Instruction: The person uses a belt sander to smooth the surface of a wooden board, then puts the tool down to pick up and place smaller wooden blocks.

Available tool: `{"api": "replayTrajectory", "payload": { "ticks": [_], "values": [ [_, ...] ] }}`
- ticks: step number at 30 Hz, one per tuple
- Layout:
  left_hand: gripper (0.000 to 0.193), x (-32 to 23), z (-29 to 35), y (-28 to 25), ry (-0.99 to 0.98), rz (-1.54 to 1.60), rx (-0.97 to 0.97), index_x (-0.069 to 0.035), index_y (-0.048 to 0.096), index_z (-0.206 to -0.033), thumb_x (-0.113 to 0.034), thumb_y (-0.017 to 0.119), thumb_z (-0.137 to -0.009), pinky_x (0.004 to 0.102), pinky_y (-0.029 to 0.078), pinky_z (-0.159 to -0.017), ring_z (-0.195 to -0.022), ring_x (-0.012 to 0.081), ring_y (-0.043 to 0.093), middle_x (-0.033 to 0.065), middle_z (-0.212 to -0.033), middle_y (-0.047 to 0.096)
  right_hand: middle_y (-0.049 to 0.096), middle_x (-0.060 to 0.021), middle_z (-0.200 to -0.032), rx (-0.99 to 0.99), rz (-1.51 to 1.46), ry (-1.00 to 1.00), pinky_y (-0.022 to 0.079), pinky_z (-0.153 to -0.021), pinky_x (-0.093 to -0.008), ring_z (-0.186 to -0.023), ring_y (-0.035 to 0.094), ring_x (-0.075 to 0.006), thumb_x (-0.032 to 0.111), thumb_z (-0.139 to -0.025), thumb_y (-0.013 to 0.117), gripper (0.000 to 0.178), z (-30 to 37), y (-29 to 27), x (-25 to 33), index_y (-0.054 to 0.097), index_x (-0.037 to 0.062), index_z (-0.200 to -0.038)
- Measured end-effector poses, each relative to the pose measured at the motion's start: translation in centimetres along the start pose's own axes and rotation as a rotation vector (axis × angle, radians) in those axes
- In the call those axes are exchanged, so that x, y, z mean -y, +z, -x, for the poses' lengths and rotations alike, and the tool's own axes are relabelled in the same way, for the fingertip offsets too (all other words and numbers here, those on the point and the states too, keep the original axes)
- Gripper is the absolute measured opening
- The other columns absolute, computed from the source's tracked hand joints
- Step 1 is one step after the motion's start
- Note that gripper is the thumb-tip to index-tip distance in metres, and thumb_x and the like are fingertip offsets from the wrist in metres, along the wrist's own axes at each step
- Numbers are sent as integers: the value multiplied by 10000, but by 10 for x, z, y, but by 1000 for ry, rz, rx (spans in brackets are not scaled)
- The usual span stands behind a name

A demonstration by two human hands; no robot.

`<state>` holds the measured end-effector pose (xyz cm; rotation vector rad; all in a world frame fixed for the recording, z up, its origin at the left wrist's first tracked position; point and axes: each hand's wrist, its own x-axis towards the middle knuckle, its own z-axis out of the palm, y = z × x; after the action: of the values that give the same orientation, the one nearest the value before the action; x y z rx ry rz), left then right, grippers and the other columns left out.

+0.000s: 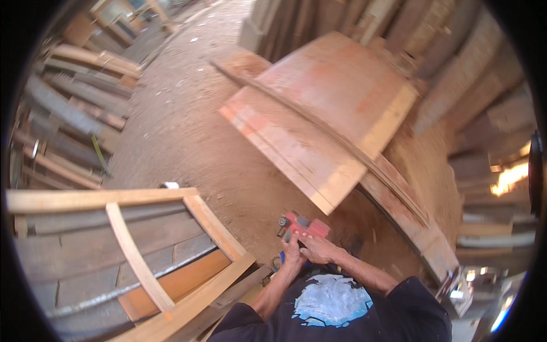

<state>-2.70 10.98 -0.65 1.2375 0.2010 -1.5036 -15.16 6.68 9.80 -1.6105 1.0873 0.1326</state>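
A red tool (312, 227) is sitting in front of the torso, its long axis running roughly left to right, its dark-knobbed end pointing left. The left hand (292, 249) and right hand (318, 249) are clasping its near side. A wooden frame (215, 227) is standing nearby, left. Ahead, a slab (347, 74) is lying under a long strip (319, 123).

We hold a red power tool (313, 227) with left grip (292, 247) and right grip (319, 250); ahead, a long strip (320, 123) crosses a wooden panel (339, 80); a frame (217, 229) lies to our left.
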Motion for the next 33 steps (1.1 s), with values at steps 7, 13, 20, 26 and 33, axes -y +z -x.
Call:
{"api": "replayTrajectory", "payload": {
  "ticks": [7,13,20,26,33],
  "values": [
    [155,39,-39,-43,-434,-26,112,-136,613,-949,-268,541,-987,414,565,-700,-774,204,663,38,-736,642,703,-223,-1035,-468,-109,-27,545,-842,-524,-953,680,-427,270,-932,542,293,61,-27,-98,715,39,-977],
    [74,50,-7,-36,-358,-292,-94,-173,578,-913,-212,535,-958,357,499,-553,-572,150,547,-22,-662,547,703,-225,-1033,-1162,-235,871,531,-890,-508,-985,674,-424,219,-975,569,222,239,-16,-294,664,21,-1007],
    [94,85,21,-31,-260,-156,-76,-161,554,-807,-132,643,-803,353,494,-558,-568,158,534,-13,-610,517,674,-287,-1143,-1073,-55,1150,536,-922,-525,-1066,665,-467,409,-961,601,471,316,27,-506,685,-2,-1174],
    [50,123,74,-6,-214,-41,-215,-170,598,-825,-142,629,-851,375,502,-579,-585,166,567,-29,-628,559,687,-326,-1144,-992,-268,1183,515,-953,-510,-1152,647,-458,300,-902,670,523,319,33,-571,609,-97,-1237],
    [108,116,72,-44,-255,59,-267,-152,546,-793,-175,588,-890,374,499,-573,-560,161,534,-11,-632,518,628,-58,-720,-1326,-556,724,477,-547,-322,-649,625,-157,182,-943,621,165,280,-10,-502,665,29,-900]
  ]
}}
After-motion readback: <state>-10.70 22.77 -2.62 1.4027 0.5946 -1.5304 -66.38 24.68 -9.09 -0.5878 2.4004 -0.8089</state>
